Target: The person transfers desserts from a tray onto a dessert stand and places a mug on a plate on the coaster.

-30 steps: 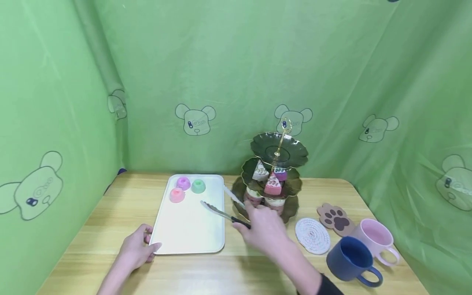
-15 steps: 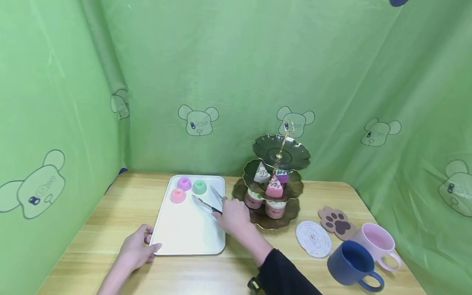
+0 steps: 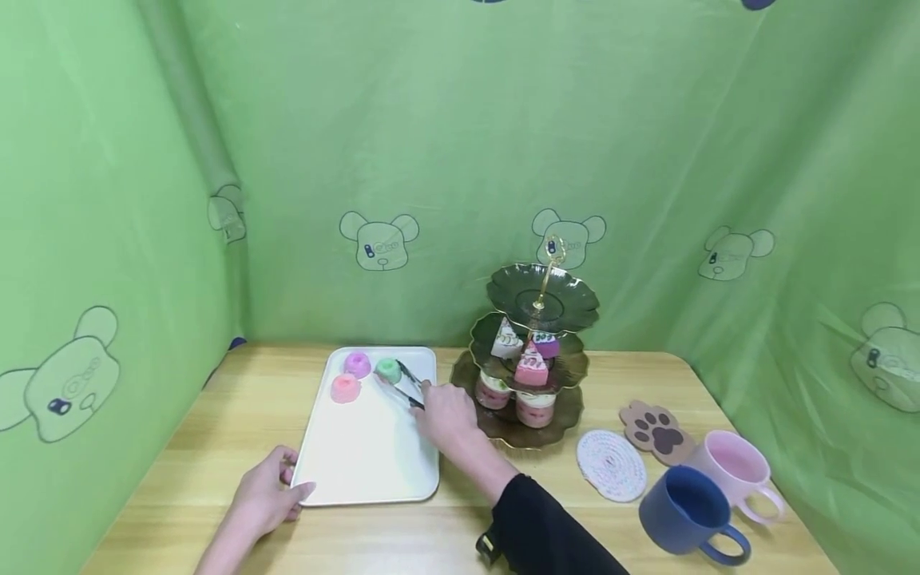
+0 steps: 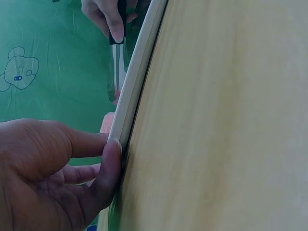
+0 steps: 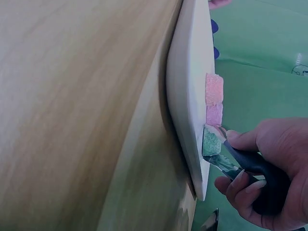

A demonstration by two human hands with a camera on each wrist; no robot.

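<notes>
My left hand (image 3: 262,493) holds the front left corner of a white tray (image 3: 366,459) with thumb and finger, as the left wrist view shows. In my right hand (image 3: 449,417) is a pair of tongs (image 5: 250,161) with black handles. Its tips stand on either side of a green ring-shaped cake (image 3: 389,370) at the tray's back right; in the right wrist view they look in contact with it. Beside it on the tray sit a purple ring-shaped cake (image 3: 357,365) and a pink one (image 3: 346,388).
Right of the tray stands a dark three-tier stand (image 3: 542,297) bearing cake slices (image 3: 532,366) and dessert cups (image 3: 535,410). Further right lie a round woven coaster (image 3: 611,465) and a paw-shaped coaster (image 3: 656,431). A blue mug (image 3: 679,515) and a pink mug (image 3: 729,463) are at the right edge.
My right hand has moved left from before the stand to the tray, and the tongs' tips have come around the green cake. The left hand stays at the tray's corner.
</notes>
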